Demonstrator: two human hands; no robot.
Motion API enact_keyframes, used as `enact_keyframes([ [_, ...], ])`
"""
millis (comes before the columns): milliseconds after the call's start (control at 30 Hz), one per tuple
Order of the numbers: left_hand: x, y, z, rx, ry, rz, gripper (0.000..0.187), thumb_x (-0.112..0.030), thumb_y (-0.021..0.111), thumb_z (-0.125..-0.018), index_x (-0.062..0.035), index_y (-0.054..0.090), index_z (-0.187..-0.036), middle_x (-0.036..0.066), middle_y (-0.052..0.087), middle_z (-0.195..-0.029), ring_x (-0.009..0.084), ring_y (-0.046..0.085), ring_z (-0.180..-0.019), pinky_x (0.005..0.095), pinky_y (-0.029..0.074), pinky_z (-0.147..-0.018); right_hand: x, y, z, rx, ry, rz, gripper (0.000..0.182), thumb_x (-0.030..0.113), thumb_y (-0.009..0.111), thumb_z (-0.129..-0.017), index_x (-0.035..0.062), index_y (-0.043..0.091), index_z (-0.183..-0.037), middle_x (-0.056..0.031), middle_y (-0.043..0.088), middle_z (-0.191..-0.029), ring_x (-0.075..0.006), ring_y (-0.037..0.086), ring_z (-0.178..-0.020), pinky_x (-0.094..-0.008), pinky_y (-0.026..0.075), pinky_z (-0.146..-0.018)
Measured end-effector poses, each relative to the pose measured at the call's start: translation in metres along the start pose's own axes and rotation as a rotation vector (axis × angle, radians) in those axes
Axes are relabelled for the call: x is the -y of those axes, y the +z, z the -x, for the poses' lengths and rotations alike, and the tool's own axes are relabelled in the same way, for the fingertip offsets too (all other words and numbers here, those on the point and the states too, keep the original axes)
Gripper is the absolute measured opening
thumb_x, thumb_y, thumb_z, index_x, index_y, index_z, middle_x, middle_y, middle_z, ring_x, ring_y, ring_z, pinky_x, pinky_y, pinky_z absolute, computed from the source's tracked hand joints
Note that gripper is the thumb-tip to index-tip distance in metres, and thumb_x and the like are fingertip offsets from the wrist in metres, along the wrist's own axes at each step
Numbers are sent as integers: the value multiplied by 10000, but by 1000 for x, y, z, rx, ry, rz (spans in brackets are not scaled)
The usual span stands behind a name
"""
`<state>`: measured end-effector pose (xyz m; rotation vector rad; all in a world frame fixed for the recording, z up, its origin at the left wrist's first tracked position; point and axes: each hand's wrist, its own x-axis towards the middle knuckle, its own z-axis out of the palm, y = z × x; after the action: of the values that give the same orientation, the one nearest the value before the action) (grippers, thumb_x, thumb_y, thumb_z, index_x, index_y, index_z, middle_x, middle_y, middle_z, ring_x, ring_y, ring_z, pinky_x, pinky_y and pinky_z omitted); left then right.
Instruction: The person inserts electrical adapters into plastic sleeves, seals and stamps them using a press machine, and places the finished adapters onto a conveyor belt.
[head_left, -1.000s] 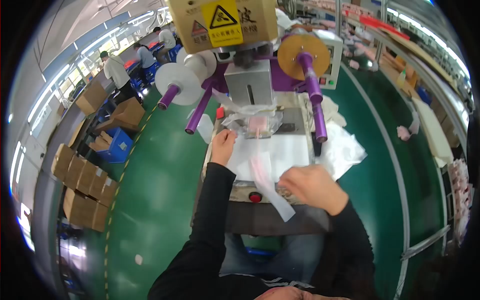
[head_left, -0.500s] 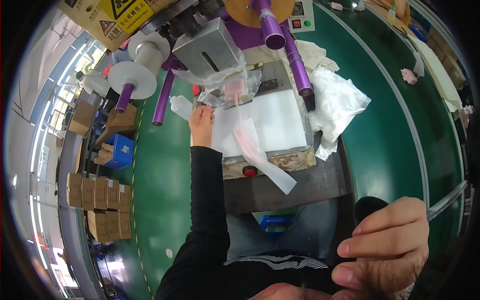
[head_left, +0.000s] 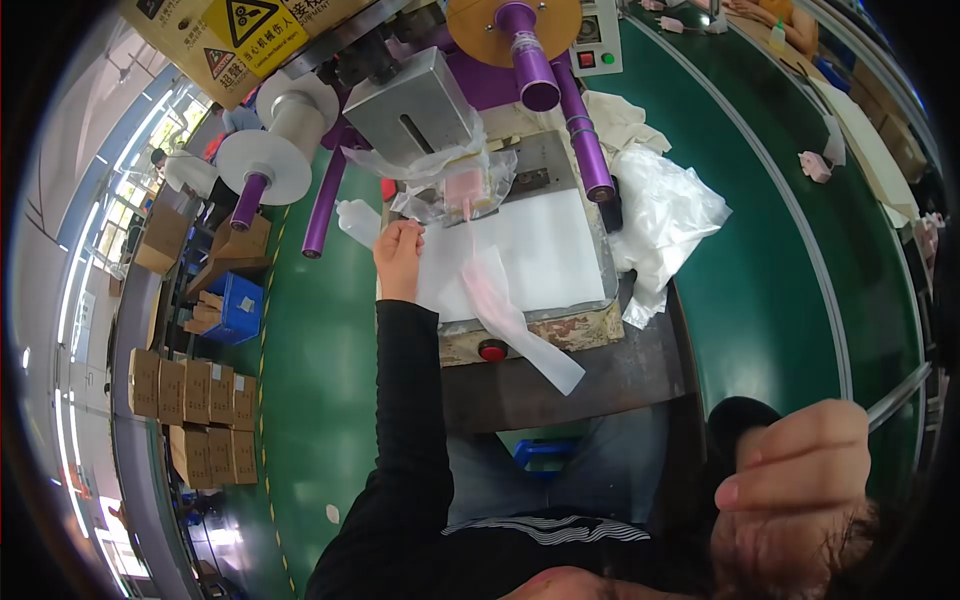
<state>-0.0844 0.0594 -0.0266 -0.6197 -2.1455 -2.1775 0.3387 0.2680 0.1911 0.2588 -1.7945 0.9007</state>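
At the left edge of the white sheet (head_left: 540, 250) on the machine bed, my left hand (head_left: 398, 262) rests with its fingers curled together; what they pinch, if anything, is hidden. Just beyond it, crumpled clear film (head_left: 410, 207) lies around a pink block (head_left: 464, 186) under the metal press head (head_left: 410, 115). A pink strand runs from the block to a translucent strip (head_left: 510, 315) that hangs over the bed's front edge. Close to the camera at lower right, my right hand (head_left: 800, 480) is closed in a fist, its inside out of sight.
A white plastic bag (head_left: 665, 220) lies right of the bed. A clear bottle (head_left: 357, 218) stands left, near a film roll (head_left: 265, 165) and purple rollers (head_left: 585, 140). A red button (head_left: 492, 350) sits on the front. Cartons (head_left: 205, 395) are stacked left; a green conveyor (head_left: 770, 230) runs right.
My right hand's fingers have curled tighter into a fist, and the hand has turned slightly. My left hand stays by the sheet. The whole view has shifted a little.
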Motion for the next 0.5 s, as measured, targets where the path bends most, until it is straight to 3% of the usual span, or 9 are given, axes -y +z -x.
enact_keyframes([
  [167, 5, -8, -5, 37, -7, -75, 172, -123, 615, -1001, -14, 683, -887, -19, 607, -749, 42, 501, -638, 204, 387, -573, -11, -2, -7, 307, -66, -269, 23, 195, 704, -898, 198, 702, -875, 10, 684, -896, -127, 607, -604, -269, 476, -634],
  [267, 4, -6, -3, 29, -11, -23, 168, -120, 613, -998, -12, 684, -891, -17, 609, -753, 43, 504, -640, 203, 388, -575, 5, 35, -25, -214, -61, -223, 163, 149, 752, -653, 95, 710, -801, 3, 642, -763, -152, 528, -573, -294, 407, -496],
  [300, 3, -6, -3, 28, -20, -5, 166, -118, 612, -996, -11, 685, -893, -15, 611, -754, 44, 505, -641, 202, 388, -576, 6, 32, -27, -212, -63, -218, 163, 149, 752, -653, 95, 710, -801, 3, 642, -763, -152, 528, -573, -294, 407, -496],
  [500, 10, -1, -1, 35, -3, -1, 164, -114, 609, -994, -5, 685, -898, -14, 610, -754, 44, 502, -639, 200, 388, -579, 25, -19, -38, 580, 103, -29, 113, 195, 682, -838, 92, 715, -869, -17, 687, -834, -203, 606, -709, -364, 482, -650],
])
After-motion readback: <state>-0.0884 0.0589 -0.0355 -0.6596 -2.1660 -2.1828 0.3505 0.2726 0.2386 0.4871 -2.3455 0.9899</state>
